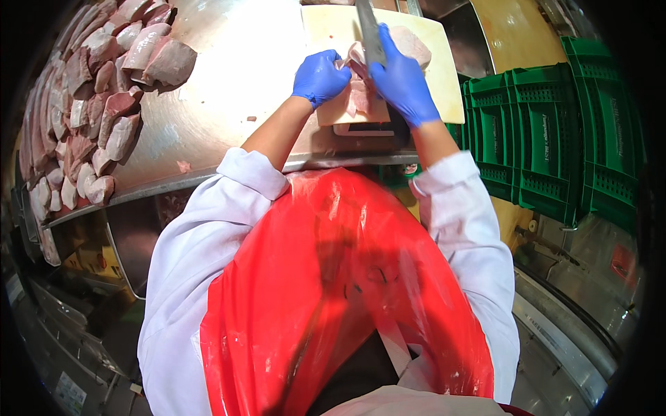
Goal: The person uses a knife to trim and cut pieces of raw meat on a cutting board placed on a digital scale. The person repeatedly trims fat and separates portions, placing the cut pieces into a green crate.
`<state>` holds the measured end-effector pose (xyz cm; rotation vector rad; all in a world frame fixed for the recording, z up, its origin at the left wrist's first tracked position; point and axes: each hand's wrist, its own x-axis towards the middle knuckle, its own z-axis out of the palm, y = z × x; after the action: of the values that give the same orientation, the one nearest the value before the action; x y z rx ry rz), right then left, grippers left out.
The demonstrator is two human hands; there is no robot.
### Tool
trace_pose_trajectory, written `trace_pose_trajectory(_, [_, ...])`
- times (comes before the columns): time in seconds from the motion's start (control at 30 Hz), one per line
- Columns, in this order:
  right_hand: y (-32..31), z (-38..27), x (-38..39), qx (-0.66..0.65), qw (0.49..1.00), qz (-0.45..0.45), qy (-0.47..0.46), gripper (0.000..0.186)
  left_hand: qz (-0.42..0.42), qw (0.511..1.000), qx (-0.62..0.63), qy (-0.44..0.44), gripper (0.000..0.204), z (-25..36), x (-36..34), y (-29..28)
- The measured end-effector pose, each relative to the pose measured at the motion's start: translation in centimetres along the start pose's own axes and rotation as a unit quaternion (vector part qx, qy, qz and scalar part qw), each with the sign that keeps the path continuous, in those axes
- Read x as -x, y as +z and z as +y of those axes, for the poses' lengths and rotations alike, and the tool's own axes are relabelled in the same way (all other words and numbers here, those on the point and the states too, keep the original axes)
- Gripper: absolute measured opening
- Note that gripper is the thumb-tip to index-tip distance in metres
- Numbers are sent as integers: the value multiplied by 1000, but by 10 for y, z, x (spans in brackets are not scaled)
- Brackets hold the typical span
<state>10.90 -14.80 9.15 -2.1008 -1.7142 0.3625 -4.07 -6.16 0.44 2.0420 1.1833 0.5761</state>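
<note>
My left hand (322, 78), in a blue glove, is closed at the left edge of a raw pink meat piece (359, 96), its fingers pinching the meat. My right hand (406, 83), also gloved in blue, grips a knife (369, 33) whose handle is hidden in the palm. The broad blade points away from me and to the left, above the meat, with the index finger stretched along it. Both hands work over a cream cutting board (447, 87). Another pale meat piece (414, 46) lies on the board just beyond my right hand.
Many raw meat pieces (90, 104) are heaped on the steel table (229, 90) at the left. Small scraps lie near its front edge. Green plastic crates (531, 132) stand at the right, and a yellow surface (517, 31) lies beyond. My red apron (333, 277) touches the table edge.
</note>
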Motion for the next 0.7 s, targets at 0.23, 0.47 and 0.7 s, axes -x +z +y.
trace_pose_trajectory(0.23, [20, -6, 9, 151, 980, -124, -29, 68, 17, 999, -5, -28, 36, -1, 6, 3])
trace_pose_trajectory(0.47, [-51, 35, 95, 267, 932, -219, -113, 84, 39, 998, 22, -40, 34, -15, 14, 1])
trace_pose_trajectory(0.7, [-112, 118, 194, 321, 904, -273, -68, 87, 59, 991, 120, -18, 32, -36, 26, -16])
